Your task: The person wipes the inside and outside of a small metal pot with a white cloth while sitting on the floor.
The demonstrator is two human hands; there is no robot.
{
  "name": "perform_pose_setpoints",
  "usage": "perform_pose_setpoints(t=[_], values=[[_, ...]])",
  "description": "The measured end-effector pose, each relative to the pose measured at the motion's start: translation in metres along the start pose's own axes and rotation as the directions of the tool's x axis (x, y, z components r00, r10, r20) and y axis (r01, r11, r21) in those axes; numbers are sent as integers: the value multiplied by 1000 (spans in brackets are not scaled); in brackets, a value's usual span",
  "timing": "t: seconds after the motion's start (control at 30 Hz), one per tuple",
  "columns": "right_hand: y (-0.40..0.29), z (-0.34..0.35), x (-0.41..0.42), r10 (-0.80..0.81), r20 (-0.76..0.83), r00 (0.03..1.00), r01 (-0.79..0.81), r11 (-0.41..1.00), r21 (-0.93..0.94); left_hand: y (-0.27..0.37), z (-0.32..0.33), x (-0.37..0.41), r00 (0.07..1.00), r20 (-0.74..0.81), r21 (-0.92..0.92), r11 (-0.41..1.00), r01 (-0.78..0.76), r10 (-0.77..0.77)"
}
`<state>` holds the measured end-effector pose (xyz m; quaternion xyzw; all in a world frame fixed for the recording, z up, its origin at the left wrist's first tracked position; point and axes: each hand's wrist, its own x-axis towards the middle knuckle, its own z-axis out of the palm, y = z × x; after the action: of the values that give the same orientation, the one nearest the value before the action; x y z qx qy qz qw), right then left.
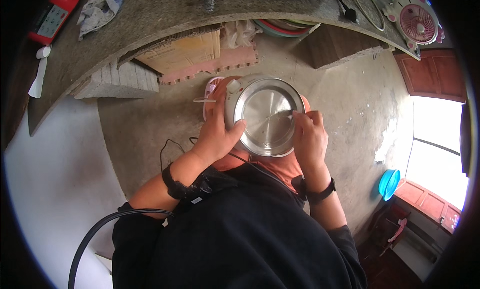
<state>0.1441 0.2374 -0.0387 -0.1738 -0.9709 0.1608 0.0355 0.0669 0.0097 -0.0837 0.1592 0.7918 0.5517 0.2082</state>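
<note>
On my lap lies a round light-coloured electric appliance (231, 111) with a knob, its shallow steel bowl (268, 116) facing up. My left hand (221, 129) grips its left side, the thumb over the steel rim and the fingers along the outer wall. At the right rim is my right hand (309, 133), fingers curled, with the fingertips at the inner edge of the bowl; whether they pinch something small cannot be told. A short light cord or strap sticks out beside my left fingers. Dark cables run by my lap and wrists.
A stone counter (161, 24) curves across in front, with a cloth (99, 11), a red device (54, 17) and a pink-and-white fan (416, 21) on it. Beneath are a cardboard box (183, 51) and stacked basins (287, 30). A blue basin (389, 184) stands at the right.
</note>
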Motion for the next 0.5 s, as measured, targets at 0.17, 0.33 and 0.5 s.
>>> perform_pose_setpoints(t=[0.17,0.33,0.5], values=[[-4,6,12,-38,-80,996,41,999,31,-1,3,2,1000,-7,-36,999,-19,19],[-1,1,-4,-11,-56,998,13,999,41,-8,5,-1,999,-40,-12,1000,-21,21],[-3,12,16,-80,-130,988,86,996,37,-11,6,2,999,-23,-16,999,-33,33]])
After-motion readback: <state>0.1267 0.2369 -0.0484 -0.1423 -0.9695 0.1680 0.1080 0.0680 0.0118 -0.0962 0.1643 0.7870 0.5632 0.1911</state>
